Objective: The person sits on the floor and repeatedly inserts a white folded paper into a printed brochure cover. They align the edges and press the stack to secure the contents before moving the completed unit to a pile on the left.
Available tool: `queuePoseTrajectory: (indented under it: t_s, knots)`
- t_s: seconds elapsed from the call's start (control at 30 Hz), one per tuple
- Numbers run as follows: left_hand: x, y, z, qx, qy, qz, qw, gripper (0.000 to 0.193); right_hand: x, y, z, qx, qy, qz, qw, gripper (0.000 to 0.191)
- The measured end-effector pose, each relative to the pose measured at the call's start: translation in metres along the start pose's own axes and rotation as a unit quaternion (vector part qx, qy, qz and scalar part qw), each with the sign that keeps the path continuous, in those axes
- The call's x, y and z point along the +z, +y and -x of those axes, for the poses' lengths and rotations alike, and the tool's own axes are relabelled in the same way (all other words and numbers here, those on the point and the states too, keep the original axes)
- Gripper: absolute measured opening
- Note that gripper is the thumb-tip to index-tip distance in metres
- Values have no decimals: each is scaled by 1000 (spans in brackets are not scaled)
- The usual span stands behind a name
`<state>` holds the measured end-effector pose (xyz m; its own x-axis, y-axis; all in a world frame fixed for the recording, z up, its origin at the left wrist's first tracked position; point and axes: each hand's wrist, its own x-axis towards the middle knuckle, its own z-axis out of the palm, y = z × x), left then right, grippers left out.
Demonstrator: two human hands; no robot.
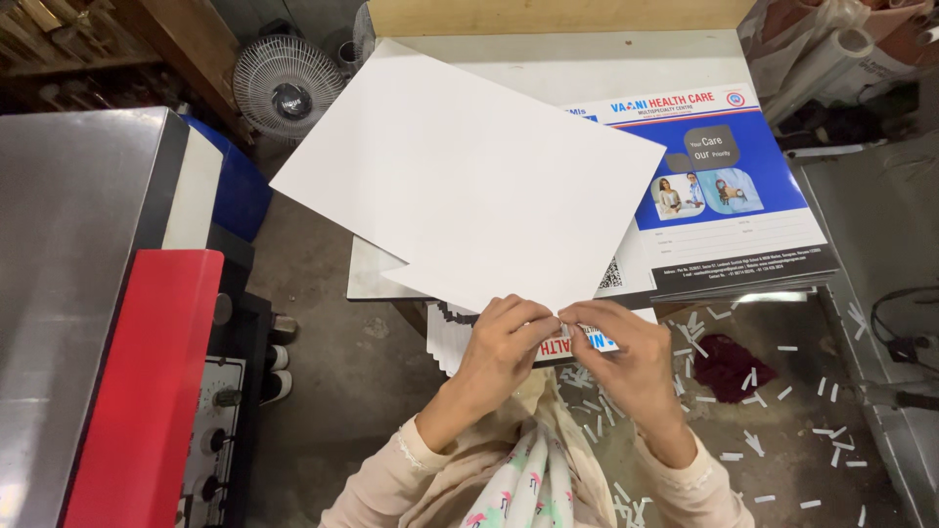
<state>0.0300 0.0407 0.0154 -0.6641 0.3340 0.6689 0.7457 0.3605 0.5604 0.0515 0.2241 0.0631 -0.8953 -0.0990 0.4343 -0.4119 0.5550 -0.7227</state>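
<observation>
A large blank white sheet (469, 171) lies tilted over a stack of printed blue-and-white sheets (729, 220) on a table. My left hand (504, 342) and my right hand (626, 357) meet at the sheet's near corner, fingertips pinching its edge. Under my hands a second, lower pile of printed sheets (450, 342) sticks out past the table's edge. My sleeves are light beige.
A machine with a red panel (147, 391) and a steel top (78, 235) stands at left, with knobs below. A small fan (287, 86) sits on the floor behind. White paper offcuts (753, 440) litter the floor at right. Rolls of material (831, 49) lean at top right.
</observation>
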Motion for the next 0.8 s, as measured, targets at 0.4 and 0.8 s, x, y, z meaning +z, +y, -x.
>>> queuePoseTrajectory:
  t_s: [0.4,0.8]
  knots:
    - [2,3,0,2,-2,-7,1000,32,1,-7,8,-48,38,56,997,20]
    - [8,5,1,-27,17,-5,999,30,4,4,8,82,40,-68,993,19]
